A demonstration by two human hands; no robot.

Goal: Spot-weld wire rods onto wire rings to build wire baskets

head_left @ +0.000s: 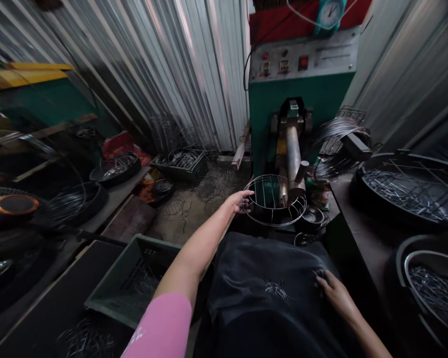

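My left hand (241, 202) grips the left side of a round wire basket (266, 223), fingers closed on its rim. The basket hangs at the spot welder's electrodes (284, 195), its right part around the lower tip. My right hand (330, 287) is over the dark apron on my lap, with thumb and finger pinched on a thin short wire piece (314, 273). A small heap of bent wire pieces (277, 289) lies on the dark apron (246, 268), left of my right hand.
The green machine (263, 107) has a switch panel above. On the right are a coil of wire (336, 132) and two black basins (399, 258) of metal pieces. A green crate (108, 303) stands at left. Wire rings (175, 204) lie on the floor.
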